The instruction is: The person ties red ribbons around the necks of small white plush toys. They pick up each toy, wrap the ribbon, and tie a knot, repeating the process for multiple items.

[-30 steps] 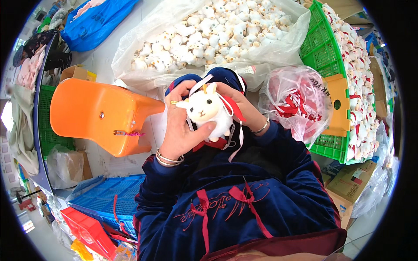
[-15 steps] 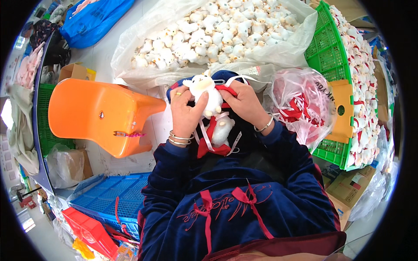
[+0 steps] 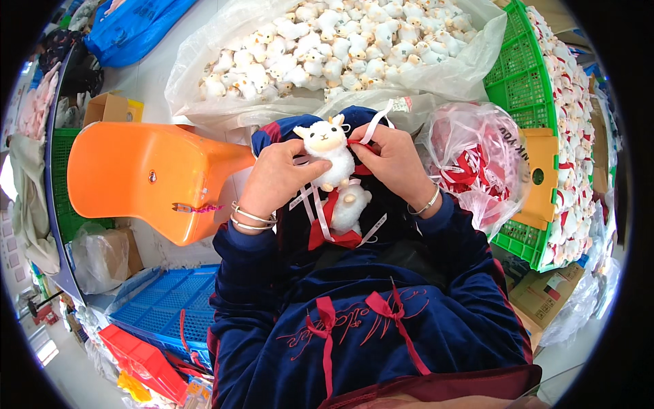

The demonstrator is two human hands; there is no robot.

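A small white plush sheep [image 3: 332, 155] with a cream face and little horns is upright over my lap, facing up. My left hand [image 3: 278, 176] is closed on its side, thumb across its body. At the sheep's other side, my right hand [image 3: 390, 158] pinches a red cloth piece with a white ribbon [image 3: 377, 121] that loops upward from the fingers. How far the red cloth runs behind the sheep is hidden. Below, a second white plush toy [image 3: 349, 210] lies on my lap on red cloth [image 3: 323, 233] with pale ribbons.
A large clear bag [image 3: 187, 78] of white plush toys lies ahead. To the right are a plastic bag [image 3: 507, 153] of red ribboned pieces and a green crate [image 3: 518, 68] beside many dressed toys. An orange chair [image 3: 119, 163] and blue crate [image 3: 167, 303] stand left.
The sheep's face has turned upward and more toward the front. My left hand has shifted left along its side, and my right hand has drawn the red cloth and ribbon slightly outward.
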